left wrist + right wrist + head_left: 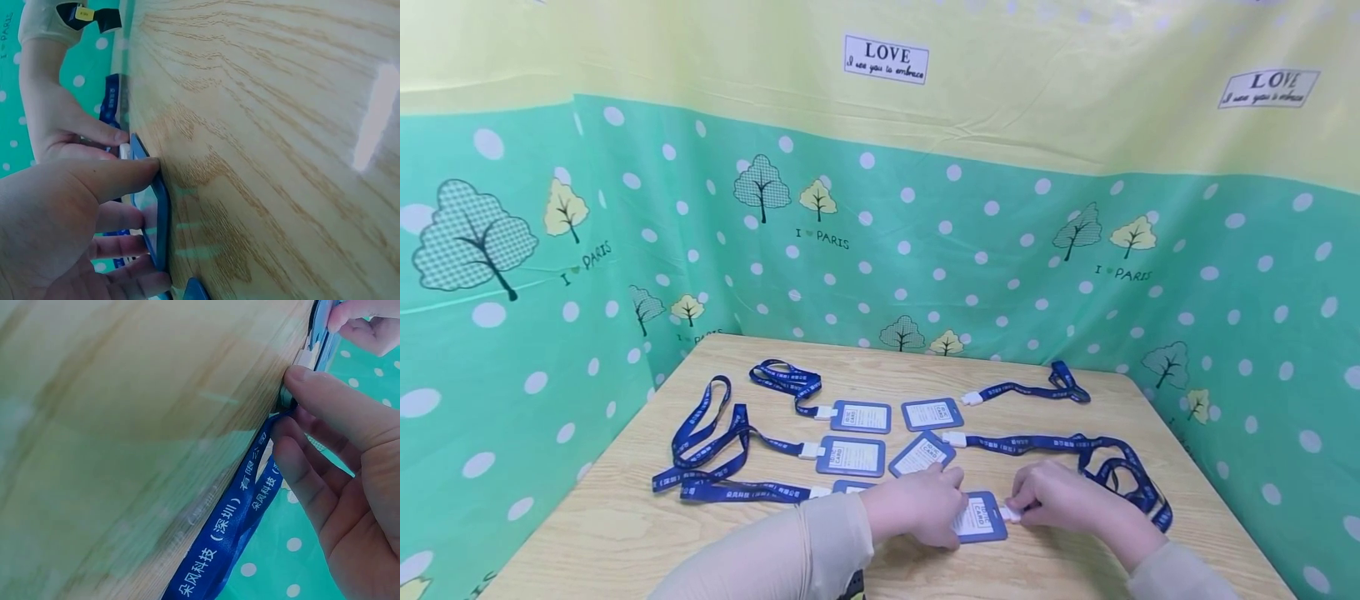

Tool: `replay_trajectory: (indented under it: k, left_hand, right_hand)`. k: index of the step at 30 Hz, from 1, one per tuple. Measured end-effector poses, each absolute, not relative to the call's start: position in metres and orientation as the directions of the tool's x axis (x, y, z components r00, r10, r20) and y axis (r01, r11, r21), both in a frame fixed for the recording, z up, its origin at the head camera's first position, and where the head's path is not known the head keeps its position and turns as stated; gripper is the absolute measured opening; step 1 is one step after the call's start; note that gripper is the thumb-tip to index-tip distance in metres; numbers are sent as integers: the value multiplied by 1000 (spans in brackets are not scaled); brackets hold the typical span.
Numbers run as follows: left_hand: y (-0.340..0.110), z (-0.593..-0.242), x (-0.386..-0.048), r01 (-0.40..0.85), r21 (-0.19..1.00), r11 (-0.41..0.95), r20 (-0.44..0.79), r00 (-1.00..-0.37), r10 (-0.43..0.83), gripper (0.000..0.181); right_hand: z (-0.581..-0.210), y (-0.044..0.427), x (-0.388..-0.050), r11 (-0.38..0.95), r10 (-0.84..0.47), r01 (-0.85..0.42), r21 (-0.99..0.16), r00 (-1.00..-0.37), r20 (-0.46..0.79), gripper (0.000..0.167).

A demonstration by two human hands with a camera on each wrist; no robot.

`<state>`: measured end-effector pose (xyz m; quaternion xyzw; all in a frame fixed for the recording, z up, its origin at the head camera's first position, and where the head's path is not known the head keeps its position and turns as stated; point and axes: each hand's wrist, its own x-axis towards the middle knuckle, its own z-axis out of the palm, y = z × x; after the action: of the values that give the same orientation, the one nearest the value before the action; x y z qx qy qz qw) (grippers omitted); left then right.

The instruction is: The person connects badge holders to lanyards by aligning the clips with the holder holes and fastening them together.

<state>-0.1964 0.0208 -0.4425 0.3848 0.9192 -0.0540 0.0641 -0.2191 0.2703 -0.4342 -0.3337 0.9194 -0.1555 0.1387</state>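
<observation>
A blue-framed ID badge holder [992, 527] lies low on the table, right of centre. My left hand [928, 504] grips it by its edges, thumb on the near edge [164, 215] and fingers across its face. At its right end, my right hand [1060, 496] pinches the white clip [1012, 514] between thumb and fingers. From that clip a blue lanyard [212, 550] with white lettering trails off under the right hand. Whether the clip is fastened to the holder cannot be told. A tilted badge holder [922, 454] lies just beyond my left hand, its white clip [953, 438] at one corner.
On the left, badge holders [861, 417] [851, 457] lie with blue lanyards [700, 450] attached; another [850, 485] is partly behind my left arm. At the back right, a badge holder [932, 413] lies apart from a lanyard's clip [972, 398]. A patterned curtain [910, 250] surrounds the wooden table [602, 508].
</observation>
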Motion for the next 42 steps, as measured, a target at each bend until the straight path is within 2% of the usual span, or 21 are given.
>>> replay_trajectory:
  k: [5,17,33,42]
  left_hand:
    - [21,-444,-197,721,-49,691,-159,-688,708,54]
    - [21,-442,-197,713,-29,700,-169,-694,700,54]
    - [19,-447,-198,730,-38,682,-139,-680,720,58]
    - [19,-448,-199,726,-12,687,-133,-683,719,59]
  right_hand:
    - [-434,270,-219,735,-652,-569,-370,-743,-151,20]
    - [-434,270,-218,692,-694,-605,-395,-709,-130,20]
    - [-435,270,-222,648,-745,-674,-355,-659,-108,19]
    - [-434,269,-222,656,-738,-662,-363,-664,-121,19]
